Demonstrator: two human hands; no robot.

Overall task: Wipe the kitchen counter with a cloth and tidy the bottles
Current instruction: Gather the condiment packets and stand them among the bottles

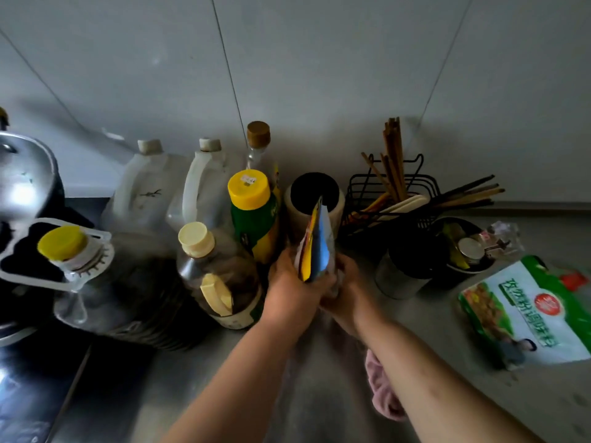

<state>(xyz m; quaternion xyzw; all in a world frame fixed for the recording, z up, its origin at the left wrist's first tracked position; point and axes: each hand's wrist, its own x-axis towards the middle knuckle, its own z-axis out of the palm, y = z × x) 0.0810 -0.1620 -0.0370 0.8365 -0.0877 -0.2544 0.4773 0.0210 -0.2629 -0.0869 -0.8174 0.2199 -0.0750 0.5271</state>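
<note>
Tidying is the step in hand: left hand (pixel 295 282) fingers grip an upright packet (pixel 315 247) beside the bottles (pixel 224 270); right hand (pixel 347 292) fingers seem closed on its base. Cloth (pixel 383 391) lies on the tabletop (pixel 319 410) under the right forearm; next, probably stand the packet, then wipe.

A black wire rack (pixel 388 195) of chopsticks (pixel 392 155) stands against the wall beside a round open canister (pixel 315 199), with a green food packet (pixel 524 311) lying flat at right and a steel pot (pixel 24 177) at far left.
</note>
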